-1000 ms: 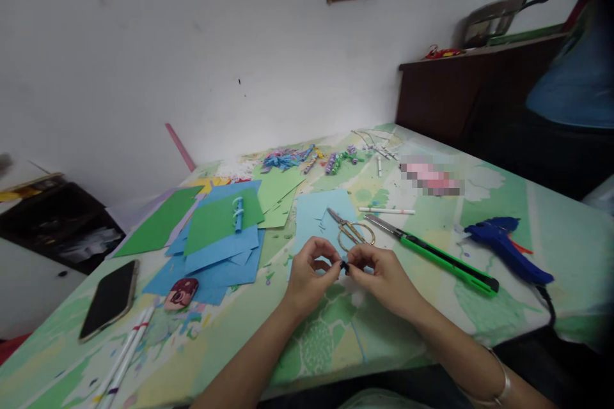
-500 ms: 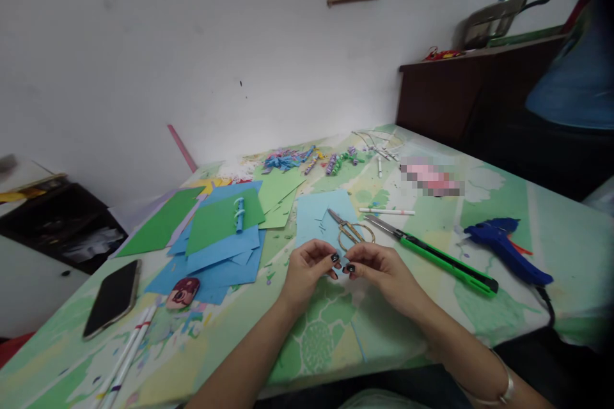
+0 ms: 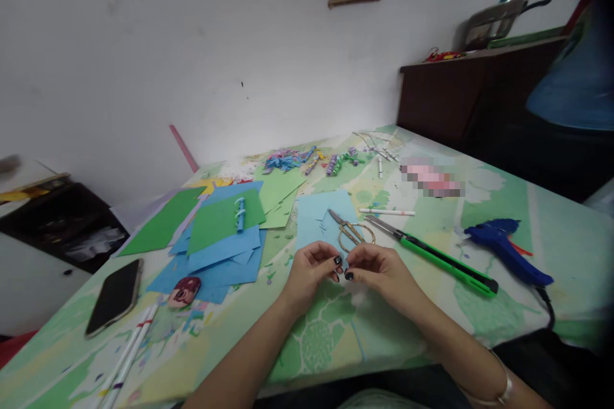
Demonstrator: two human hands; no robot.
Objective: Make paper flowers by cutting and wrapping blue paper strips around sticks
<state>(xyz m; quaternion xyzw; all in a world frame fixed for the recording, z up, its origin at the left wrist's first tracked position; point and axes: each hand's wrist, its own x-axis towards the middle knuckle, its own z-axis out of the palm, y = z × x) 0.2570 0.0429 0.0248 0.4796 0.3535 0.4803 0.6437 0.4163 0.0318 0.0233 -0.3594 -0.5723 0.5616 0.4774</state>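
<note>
My left hand [image 3: 314, 271] and my right hand [image 3: 377, 270] meet fingertip to fingertip above the front of the table. Both are pinched closed. Whatever is between the fingers is too small and too hidden to name. Just beyond them lie gold-handled scissors [image 3: 354, 234], partly on a light blue paper sheet [image 3: 311, 208] that carries thin cut slivers. To the right of my right hand rests a green utility knife [image 3: 446, 261] with its blade out. A white marker [image 3: 386, 211] lies behind the knife.
A blue glue gun [image 3: 508, 252] with a cord lies at the right. Left are stacked green paper [image 3: 211, 227] with a blue paper roll [image 3: 240, 216] on it, a phone [image 3: 114, 297], a dark red case [image 3: 184, 293] and markers [image 3: 127, 354]. Curled paper pieces [image 3: 283, 161] lie toward the wall.
My fingertips have shifted slightly against each other, with the right fingers a little changed in their pinch. The things on the table stay where they were.
</note>
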